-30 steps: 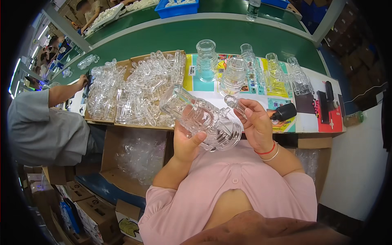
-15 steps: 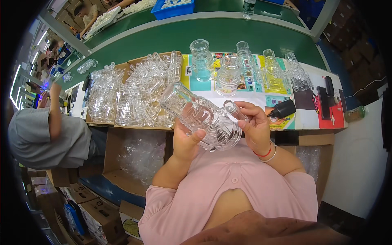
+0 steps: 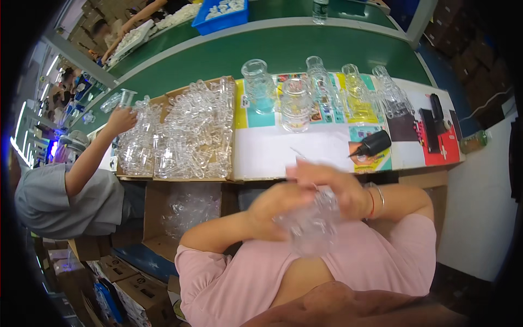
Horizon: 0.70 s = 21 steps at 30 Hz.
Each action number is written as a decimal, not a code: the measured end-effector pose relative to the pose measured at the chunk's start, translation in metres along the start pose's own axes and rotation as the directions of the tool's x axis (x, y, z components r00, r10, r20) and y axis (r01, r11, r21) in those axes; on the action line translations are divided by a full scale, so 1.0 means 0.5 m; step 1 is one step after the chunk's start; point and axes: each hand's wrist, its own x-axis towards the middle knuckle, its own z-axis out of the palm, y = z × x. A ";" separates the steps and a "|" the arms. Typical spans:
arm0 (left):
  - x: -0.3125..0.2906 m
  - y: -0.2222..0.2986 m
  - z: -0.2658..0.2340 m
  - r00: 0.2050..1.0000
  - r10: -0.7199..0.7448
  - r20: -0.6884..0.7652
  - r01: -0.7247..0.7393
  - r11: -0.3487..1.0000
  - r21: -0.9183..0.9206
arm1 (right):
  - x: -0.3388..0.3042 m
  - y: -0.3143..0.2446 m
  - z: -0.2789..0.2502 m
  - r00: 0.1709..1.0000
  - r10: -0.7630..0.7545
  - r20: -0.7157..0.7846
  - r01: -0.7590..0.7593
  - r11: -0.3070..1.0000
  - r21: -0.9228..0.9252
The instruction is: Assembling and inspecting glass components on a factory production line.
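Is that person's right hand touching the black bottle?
Apart. The head view plainly shows some printed sheet between the right hand and the black bottle.

The left hand (image 3: 274, 209), right hand (image 3: 344, 189) and clear piece (image 3: 311, 228) they touch are blurry. The top edge cuts off a bottle (image 3: 320, 11).

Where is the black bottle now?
In the head view, right of centre, the black bottle lies on the printed sheet, beyond the right hand and left of the slim black object.
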 end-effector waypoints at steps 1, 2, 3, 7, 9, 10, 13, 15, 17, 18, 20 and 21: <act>-0.003 0.002 0.010 0.991 0.076 0.109 -0.084 0.994 0.066 | -0.023 0.003 0.016 0.998 -0.032 0.053 0.033 0.999 -0.007; -0.006 0.004 0.020 0.965 0.141 0.221 -0.171 0.978 0.121 | -0.041 0.008 0.028 0.992 -0.063 0.107 0.065 0.998 -0.011; -0.020 0.007 0.034 0.968 0.132 0.215 -0.164 0.977 0.134 | -0.056 0.005 0.038 0.991 -0.071 0.115 0.072 0.997 0.000; -0.038 0.009 0.070 0.969 0.179 0.170 -0.202 0.971 0.125 | -0.076 0.005 0.044 0.990 -0.124 0.062 0.124 0.992 0.007; -0.034 0.003 0.064 0.977 0.177 0.121 -0.193 0.971 0.142 | -0.073 0.012 0.041 0.989 -0.133 0.069 0.135 0.991 -0.020; -0.028 -0.001 0.058 0.976 0.173 0.129 -0.190 0.973 0.130 | -0.070 0.013 0.040 0.990 -0.126 0.057 0.127 0.992 -0.021; -0.003 -0.004 0.026 0.922 -0.375 0.098 0.383 0.920 -0.081 | -0.039 0.030 0.027 0.969 0.221 -0.107 -0.195 0.957 0.213; 0.018 -0.007 -0.013 0.767 -0.640 0.039 0.626 0.734 -0.265 | 0.004 0.026 -0.003 0.853 0.489 -0.182 -0.451 0.867 0.213; 0.043 -0.026 -0.013 0.731 -0.677 -0.080 0.520 0.629 -0.578 | 0.017 0.071 -0.030 0.807 0.550 -0.212 -0.238 0.633 0.736; 0.040 -0.031 -0.017 0.730 -0.679 -0.081 0.521 0.629 -0.576 | 0.015 0.075 -0.051 0.867 0.428 -0.254 -0.246 0.813 0.528; 0.038 -0.039 -0.033 0.764 -0.607 -0.220 0.394 0.708 -0.586 | 0.016 0.053 -0.079 0.925 0.284 -0.252 -0.257 0.957 0.134; 0.036 -0.035 -0.035 0.762 -0.610 -0.217 0.397 0.705 -0.587 | 0.015 0.032 -0.082 0.924 0.286 -0.254 -0.259 0.956 0.137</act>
